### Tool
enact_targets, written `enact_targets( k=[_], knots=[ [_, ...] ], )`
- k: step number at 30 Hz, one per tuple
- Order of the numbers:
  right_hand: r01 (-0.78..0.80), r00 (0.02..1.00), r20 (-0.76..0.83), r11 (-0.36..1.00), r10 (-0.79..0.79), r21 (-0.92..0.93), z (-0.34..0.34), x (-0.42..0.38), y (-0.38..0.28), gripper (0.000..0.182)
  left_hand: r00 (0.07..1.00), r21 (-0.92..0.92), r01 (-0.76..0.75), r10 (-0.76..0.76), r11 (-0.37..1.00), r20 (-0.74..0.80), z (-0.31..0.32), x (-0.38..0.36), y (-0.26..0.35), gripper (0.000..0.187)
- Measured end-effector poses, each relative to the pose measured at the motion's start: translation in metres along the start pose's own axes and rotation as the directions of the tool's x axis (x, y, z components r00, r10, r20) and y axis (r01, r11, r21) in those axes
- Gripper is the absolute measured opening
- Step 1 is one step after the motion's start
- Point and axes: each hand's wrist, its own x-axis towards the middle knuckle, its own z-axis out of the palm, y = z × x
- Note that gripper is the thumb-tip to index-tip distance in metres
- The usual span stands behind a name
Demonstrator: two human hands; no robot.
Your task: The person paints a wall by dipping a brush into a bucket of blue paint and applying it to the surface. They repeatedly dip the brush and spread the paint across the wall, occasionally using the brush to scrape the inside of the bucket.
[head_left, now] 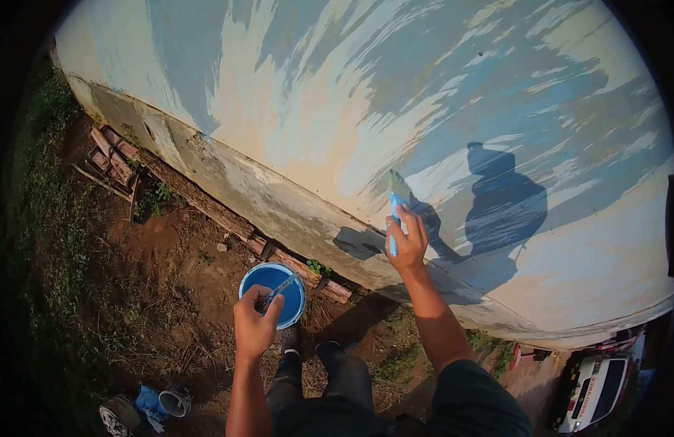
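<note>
My right hand (408, 237) is closed around the blue handle of a paintbrush (398, 191), its bristles pointing up at the wall. Streaky blue-grey and pale blue paint covers much of the cream wall (337, 138), and the brush tip overlaps a pale patch. Lower down, my left hand (257, 320) grips a paint-smeared strip that crosses the mouth of a paint bucket (298, 309) and looks like its handle. Blue paint shows inside the bucket, which hangs above the ground in front of my legs.
Timber lengths (198, 204) lie along the wall's foot, with stacked red-brown pieces (112, 156) at the left. A small white bucket (175, 401) and a blue cloth-like item (150, 406) sit at lower left. A white vehicle (596, 393) stands at lower right.
</note>
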Motion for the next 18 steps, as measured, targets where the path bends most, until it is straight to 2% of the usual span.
enact_targets(
  k=[2,6,8,9,11,14,15,18],
  knots=[
    [-0.073,0.969,-0.242,0.991,0.044,-0.112,-0.029,0.029,0.001,0.020,1.000,-0.003,0.012,-0.012,1.000,-0.011,0.000,0.000,0.003,0.020],
    [-0.050,0.966,-0.256,0.995,0.027,-0.084,-0.026,0.026,-0.005,0.018,0.999,0.001,0.037,-0.037,0.999,-0.028,0.005,-0.002,-0.006,0.020],
    [-0.125,0.990,0.076,0.988,0.118,0.094,0.006,-0.015,-0.011,0.023,0.999,0.005,0.047,-0.047,0.999,-0.025,0.006,-0.003,-0.004,0.020],
    [-0.126,0.990,0.075,0.987,0.119,0.098,0.022,-0.037,-0.006,0.023,0.998,0.007,0.058,-0.058,0.998,-0.022,0.005,-0.005,-0.003,0.020],
    [-0.192,0.929,0.354,0.960,0.110,0.205,0.046,-0.071,0.006,0.023,0.999,0.013,0.051,-0.051,0.999,-0.020,0.003,-0.005,0.002,0.019],
    [-0.267,0.899,0.401,0.947,0.177,0.181,0.033,-0.056,0.027,0.022,0.999,0.020,0.036,-0.035,0.999,-0.006,-0.001,-0.006,0.002,0.019],
    [-0.286,0.911,0.363,0.934,0.195,0.216,0.023,-0.042,0.037,0.020,1.000,0.011,0.027,-0.027,1.000,-0.002,-0.001,-0.007,0.001,0.019],
    [-0.125,0.979,0.178,0.981,0.098,0.150,-0.040,0.018,0.027,0.020,1.000,-0.018,-0.006,0.006,1.000,0.022,0.003,-0.010,0.008,0.019]
  ],
)
